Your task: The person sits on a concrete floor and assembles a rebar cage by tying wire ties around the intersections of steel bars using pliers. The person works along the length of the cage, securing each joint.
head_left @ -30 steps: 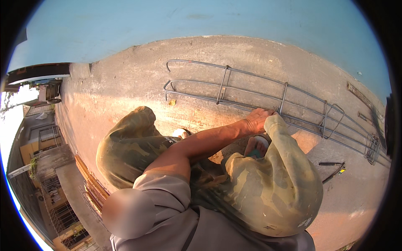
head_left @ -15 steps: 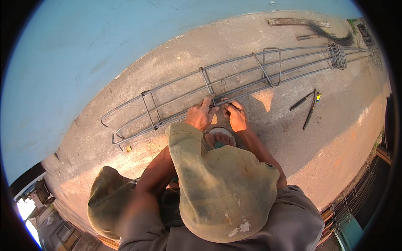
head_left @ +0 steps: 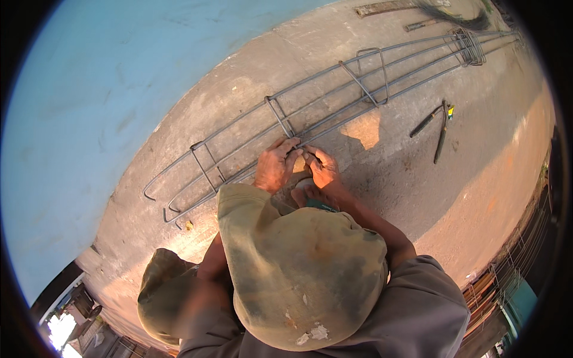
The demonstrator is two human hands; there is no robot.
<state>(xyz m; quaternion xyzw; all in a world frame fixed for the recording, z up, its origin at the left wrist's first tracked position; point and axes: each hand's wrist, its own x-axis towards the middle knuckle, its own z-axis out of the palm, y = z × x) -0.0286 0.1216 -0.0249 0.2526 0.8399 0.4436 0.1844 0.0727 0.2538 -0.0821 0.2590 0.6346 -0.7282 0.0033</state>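
Two hands at the middle of the frame, side by side on a long rebar cage (head_left: 334, 98). Left hand (head_left: 273, 168) palm down, fingers curled together over the nearest bars; right hand (head_left: 322, 168) just beside it, fingers bent and pinched together at the same spot, thumb toward the left hand. What sits between the fingertips too small to tell. One bare foot (head_left: 310, 194) just below the hands, toes pointing up the frame toward the cage.

Cage lying flat on the concrete floor (head_left: 489, 179), running from the lower left to the upper right corner. Four long bars countable along it, hooked at the lower left end. Three single rectangular stirrups (head_left: 370, 74) spaced along the length: one lower left, one just above the left hand, one right of centre; a bundle of several more stacked together at the far upper right end, number not countable.

Two long dark tools (head_left: 436, 125) on the floor right of the cage, well apart from the hands, one with a yellow end.

Two knees in worn olive trousers (head_left: 298, 268) filling the lower middle. Pale blue wall (head_left: 107, 107) across the upper left.
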